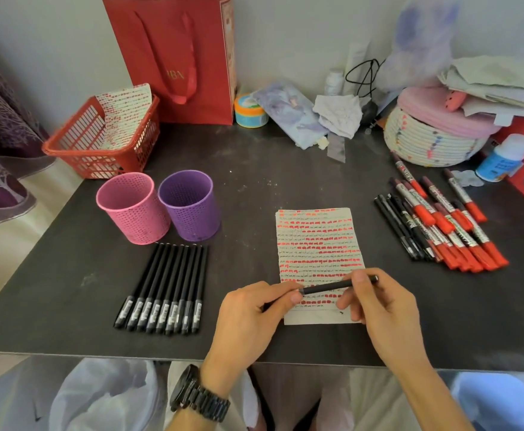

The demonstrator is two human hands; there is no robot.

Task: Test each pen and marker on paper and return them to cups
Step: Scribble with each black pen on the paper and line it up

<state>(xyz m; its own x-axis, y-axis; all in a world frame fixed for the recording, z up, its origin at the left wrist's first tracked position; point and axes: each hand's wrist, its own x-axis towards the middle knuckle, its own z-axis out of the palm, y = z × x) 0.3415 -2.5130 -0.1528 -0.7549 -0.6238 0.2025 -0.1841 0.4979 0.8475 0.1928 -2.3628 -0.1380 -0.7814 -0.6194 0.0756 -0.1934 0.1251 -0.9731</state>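
Both hands on one black pen (332, 287) just above the paper (316, 244). Left hand (251, 315) pinches one end; right hand (378, 303) curls round the other.

You had two cups: one pink cup (133, 209) and one purple cup (192, 209). The row of black pens (164, 287) held about nine. You held one single pen (329, 287) over one sheet of paper (316, 244). The red markers (459, 231) overlapped too much to count, with roughly four loose black pens (400, 225) beside them.
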